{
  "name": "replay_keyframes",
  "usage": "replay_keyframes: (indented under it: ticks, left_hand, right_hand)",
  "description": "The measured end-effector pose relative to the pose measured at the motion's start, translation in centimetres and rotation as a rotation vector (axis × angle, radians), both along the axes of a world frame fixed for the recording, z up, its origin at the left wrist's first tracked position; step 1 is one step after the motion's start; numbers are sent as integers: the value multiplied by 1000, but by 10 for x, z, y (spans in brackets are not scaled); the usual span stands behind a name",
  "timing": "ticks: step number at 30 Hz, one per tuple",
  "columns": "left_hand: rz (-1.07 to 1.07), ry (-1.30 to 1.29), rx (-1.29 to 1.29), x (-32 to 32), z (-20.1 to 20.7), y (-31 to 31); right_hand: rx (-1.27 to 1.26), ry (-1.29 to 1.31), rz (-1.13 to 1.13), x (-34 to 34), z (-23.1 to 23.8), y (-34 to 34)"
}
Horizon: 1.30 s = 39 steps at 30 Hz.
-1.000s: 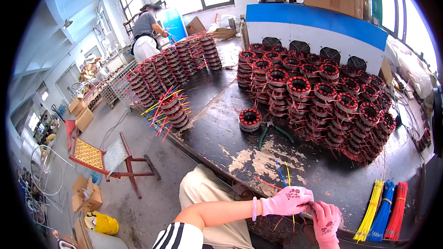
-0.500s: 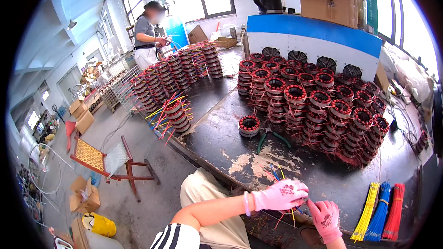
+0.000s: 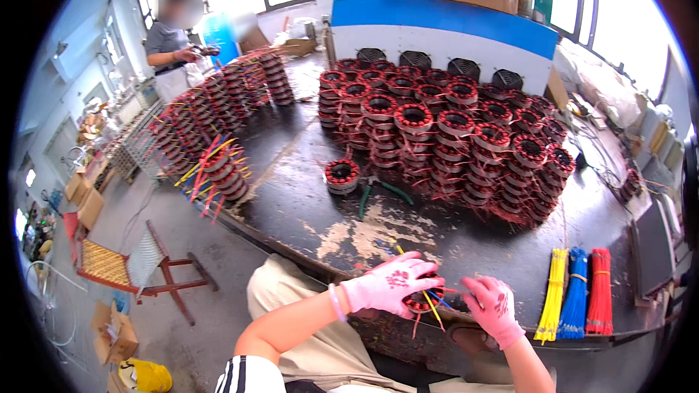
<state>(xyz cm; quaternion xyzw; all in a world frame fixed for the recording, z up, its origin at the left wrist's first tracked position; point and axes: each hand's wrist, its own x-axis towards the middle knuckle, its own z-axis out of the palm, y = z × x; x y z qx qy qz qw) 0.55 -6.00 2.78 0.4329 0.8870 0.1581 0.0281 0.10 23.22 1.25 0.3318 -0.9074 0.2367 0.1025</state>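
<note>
At the table's near edge my left hand (image 3: pixel 393 284), in a pink glove, is closed around the side of a wound motor stator (image 3: pixel 418 306) with red windings. Yellow, blue and red wires stick out of that stator. My right hand (image 3: pixel 495 306), also gloved in pink, is just to its right. Its thumb and fingers come together at the end of a red wire (image 3: pixel 451 290) leading from the stator. Part of the stator is hidden under my left hand. Further off, a single stator (image 3: pixel 341 175) sits beside green-handled pliers (image 3: pixel 386 193).
Stacked stators (image 3: pixel 455 131) fill the table's far side before a blue-and-white housing (image 3: pixel 437 22). More stacks with coloured wires (image 3: pixel 226 167) stand left. Yellow (image 3: pixel 552 295), blue (image 3: pixel 574 295) and red wire bundles (image 3: pixel 600 291) lie right. A folding chair (image 3: pixel 145 258) and a person (image 3: pixel 167 51) are left.
The view has swung right and down. My right hand has drawn away from my left, and more of the held stator shows between them. The person at far left has moved their hands.
</note>
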Motion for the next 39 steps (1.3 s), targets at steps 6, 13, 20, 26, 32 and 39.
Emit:
replay_keyframes:
  ticks: [6,13,20,26,32,39]
  left_hand:
    - [181,110,93,6,-11,-23]
    - [258,252,144,2,-49,-53]
    - [224,166,83,3,-48,-44]
    - [247,219,272,6,-58,-42]
    - [252,142,198,5,-58,-45]
    - [242,197,265,6,-22,-52]
  right_hand:
    - [-93,-227,-186,-36,33,-57]
    - [455,-191,-228,-116,40,-244]
    - [734,-410,-432,-166,17,-302]
    - [685,-514,-368,-191,21,-301]
    - [425,-43,-375,-155,27,-277]
    - [-849,-1373,-73,-108,41,-95]
